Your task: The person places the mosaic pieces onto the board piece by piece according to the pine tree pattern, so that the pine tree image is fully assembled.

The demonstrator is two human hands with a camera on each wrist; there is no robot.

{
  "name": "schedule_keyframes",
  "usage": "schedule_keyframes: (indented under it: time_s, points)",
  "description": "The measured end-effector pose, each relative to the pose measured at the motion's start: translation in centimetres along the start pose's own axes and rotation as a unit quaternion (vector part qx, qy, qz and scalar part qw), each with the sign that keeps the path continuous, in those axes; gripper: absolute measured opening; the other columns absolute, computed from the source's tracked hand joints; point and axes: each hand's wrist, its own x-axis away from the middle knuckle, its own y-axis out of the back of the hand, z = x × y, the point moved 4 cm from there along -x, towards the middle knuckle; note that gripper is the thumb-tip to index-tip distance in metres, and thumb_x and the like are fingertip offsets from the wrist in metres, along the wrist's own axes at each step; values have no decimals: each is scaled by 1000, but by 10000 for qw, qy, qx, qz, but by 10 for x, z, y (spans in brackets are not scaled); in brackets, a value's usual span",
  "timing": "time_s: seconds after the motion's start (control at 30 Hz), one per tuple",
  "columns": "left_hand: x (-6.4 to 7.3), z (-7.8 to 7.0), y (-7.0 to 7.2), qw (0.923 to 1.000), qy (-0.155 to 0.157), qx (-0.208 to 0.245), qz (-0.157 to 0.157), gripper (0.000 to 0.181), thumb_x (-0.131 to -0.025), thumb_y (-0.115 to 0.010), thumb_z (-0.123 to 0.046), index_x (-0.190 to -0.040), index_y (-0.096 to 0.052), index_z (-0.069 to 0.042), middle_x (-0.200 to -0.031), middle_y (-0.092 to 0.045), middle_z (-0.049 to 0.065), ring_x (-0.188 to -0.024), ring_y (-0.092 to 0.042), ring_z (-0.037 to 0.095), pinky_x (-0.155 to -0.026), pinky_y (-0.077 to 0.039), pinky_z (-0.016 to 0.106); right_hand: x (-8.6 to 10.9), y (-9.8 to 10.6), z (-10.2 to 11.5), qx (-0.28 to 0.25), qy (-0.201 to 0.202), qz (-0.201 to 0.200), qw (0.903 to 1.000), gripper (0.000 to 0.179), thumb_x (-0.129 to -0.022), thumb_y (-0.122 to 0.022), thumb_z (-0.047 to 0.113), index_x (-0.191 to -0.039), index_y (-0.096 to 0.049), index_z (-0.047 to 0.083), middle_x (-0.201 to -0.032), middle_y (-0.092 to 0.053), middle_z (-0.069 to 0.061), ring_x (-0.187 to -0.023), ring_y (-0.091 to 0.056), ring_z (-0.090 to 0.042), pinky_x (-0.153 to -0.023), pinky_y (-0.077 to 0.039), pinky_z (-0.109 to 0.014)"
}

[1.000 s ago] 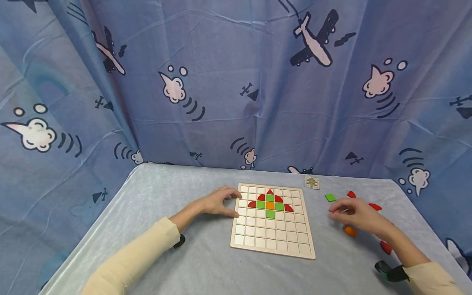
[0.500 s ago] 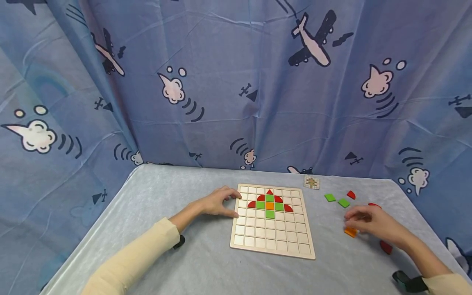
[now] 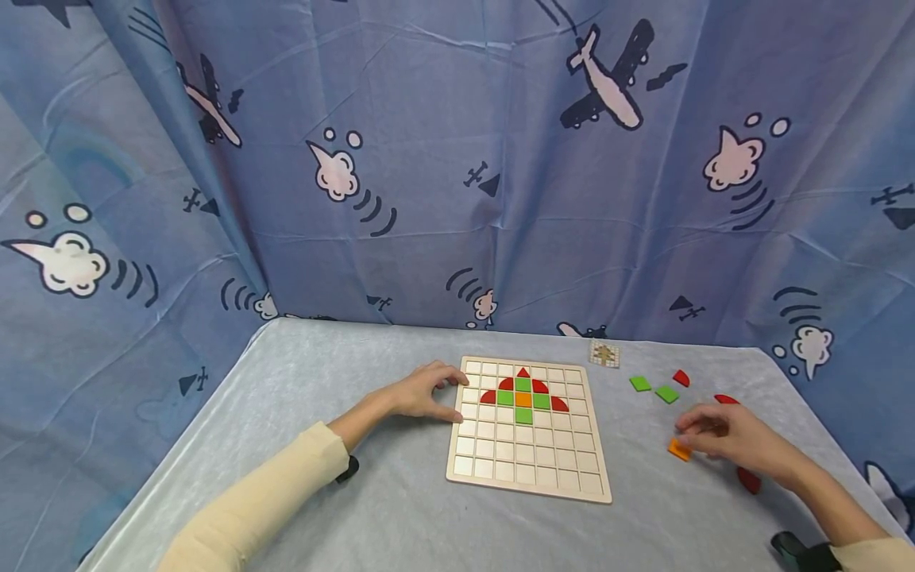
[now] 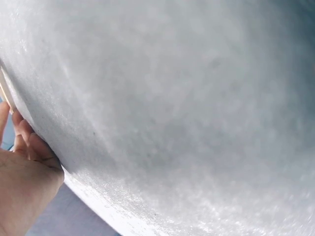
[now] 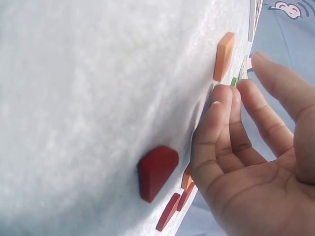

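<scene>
My left hand (image 3: 422, 391) rests at the left edge of a wooden grid board (image 3: 529, 454), thumb and fingertips touching the rim. On the board, green square tiles (image 3: 524, 415), an orange square tile (image 3: 524, 399) and red pieces (image 3: 559, 403) form a pattern. My right hand (image 3: 725, 433) hovers by a loose orange tile (image 3: 679, 450), fingertips right at its edge in the head view. In the right wrist view its fingers (image 5: 211, 120) are loosely bent with nothing between them, and the orange tile (image 5: 225, 56) lies beyond the fingertips.
Two green tiles (image 3: 667, 394) and a red piece (image 3: 681, 378) lie right of the board. More red pieces (image 3: 748, 480) lie around my right hand, with another orange piece (image 5: 187, 178) partly behind it. A small pattern card (image 3: 604, 354) sits near the back edge.
My right hand has moved right and nearer, from beside the green tiles to the orange tile. A second green tile now shows where the hand was. My left hand and the board have stayed put.
</scene>
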Motion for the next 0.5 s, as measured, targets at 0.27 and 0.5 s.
schedule_keyframes:
  time_s: [0.27,0.5]
  points:
    - [0,-1,0,10000,5,11,29,60,-80,-82,-37,-132,-56,-21,-129,-54,5,-116,-55,22,-104,-45,40,5,6,-8,265,-184,-48,9995,41,-90,-71,34,-117,-67,3,-100,-69,-5,-78,-58,-5,-66,-54,-23]
    - [0,-1,0,10000,7,-29,17,59,-80,-82,-38,-131,-56,-22,-129,-54,4,-116,-55,22,-104,-45,40,15,11,-17,347,69,-195,9992,36,-90,-72,26,-113,-68,-1,-98,-69,-5,-75,-57,1,-65,-54,-20]
